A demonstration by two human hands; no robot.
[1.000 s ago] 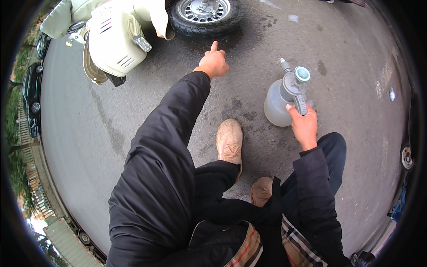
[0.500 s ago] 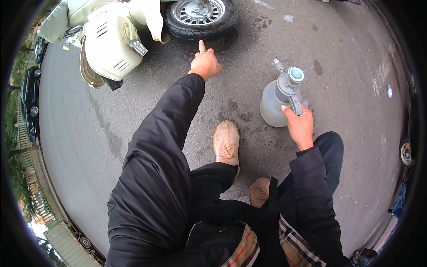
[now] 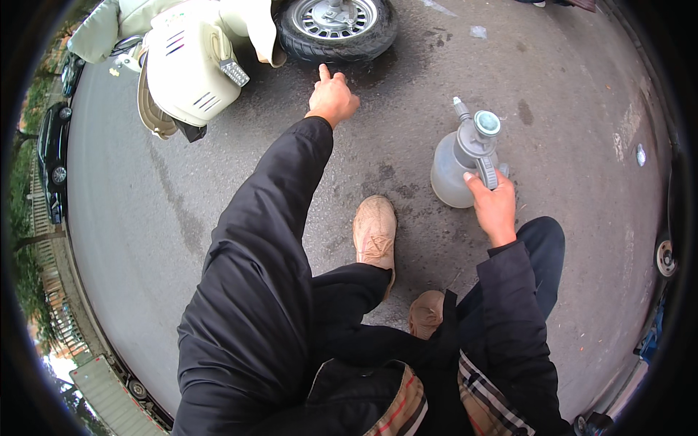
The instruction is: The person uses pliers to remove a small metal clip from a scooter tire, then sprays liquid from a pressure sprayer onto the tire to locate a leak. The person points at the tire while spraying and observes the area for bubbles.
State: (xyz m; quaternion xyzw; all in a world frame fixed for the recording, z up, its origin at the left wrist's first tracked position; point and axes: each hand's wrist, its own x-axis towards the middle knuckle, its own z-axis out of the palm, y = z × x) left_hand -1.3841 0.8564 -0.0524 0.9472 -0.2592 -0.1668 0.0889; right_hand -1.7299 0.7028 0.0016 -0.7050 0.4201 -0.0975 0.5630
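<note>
My left hand (image 3: 333,100) reaches forward, its index finger stretched out just short of a black tyre (image 3: 334,52) with a silver multi-slot wheel (image 3: 331,20). It holds nothing; its other fingers are partly bent. Beside that wheel is the cream body (image 3: 190,65) of what looks like a scooter. On the right, my right hand (image 3: 496,207) is wrapped round the grey handle of a translucent pump sprayer (image 3: 452,174). The sprayer is upright, with a pale round knob on top and its nozzle pointing away from me. Whether its base touches the ground I cannot tell.
Wet dark patches mark the grey asphalt (image 3: 182,211) around the tyre. My beige shoes (image 3: 375,229) stand between my arms. A dark car (image 3: 52,160) is parked by a fence at the far left. A clear plastic scrap (image 3: 478,32) lies beyond the sprayer.
The whole view has shifted slightly. My left fingertip has moved a little left relative to the tyre. My right hand keeps its hold on the sprayer.
</note>
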